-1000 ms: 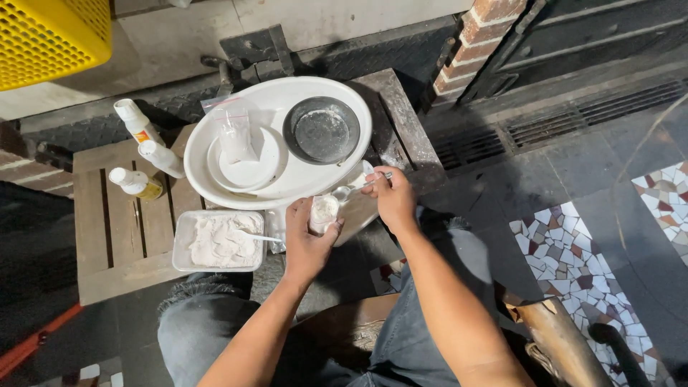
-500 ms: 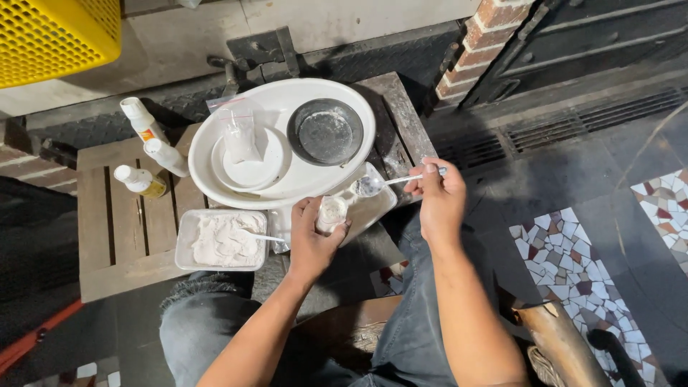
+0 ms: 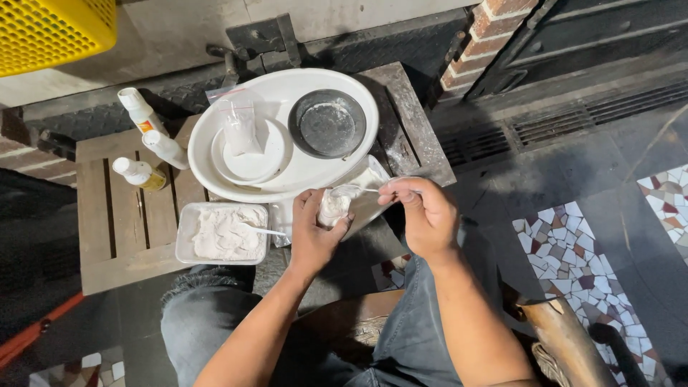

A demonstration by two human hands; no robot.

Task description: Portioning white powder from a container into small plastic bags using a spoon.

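**A:** ok so what are the hands up to here?

**B:** left hand [image 3: 313, 233] has its fingers curled around a small white lump [image 3: 334, 207], looks like dough or paste, held just off the front edge of the wooden table [image 3: 115, 229]. Right hand [image 3: 424, 215] is pinching the handle of a little spoon [image 3: 352, 190] between thumb and fingertips, and the spoon's bowl sits right on top of the lump.

**A:** and the stuff on the table?

**B:** big white tray [image 3: 287, 175] takes up the back middle. On it: a dark round pan [image 3: 327, 123] dusted with white powder on the right, a white saucer [image 3: 251, 161] on the left with a clear plastic bag [image 3: 239, 123] standing on it. At the front edge, just left of the left hand, there's a rectangular tub [image 3: 223, 233] of white paste with another spoon stuck in it. Three small white bottles [image 3: 142, 174] lie near the table's back left corner, beside the tray.

**A:** anything else?

**B:** yellow crate [image 3: 50, 29] up top left, off the table.
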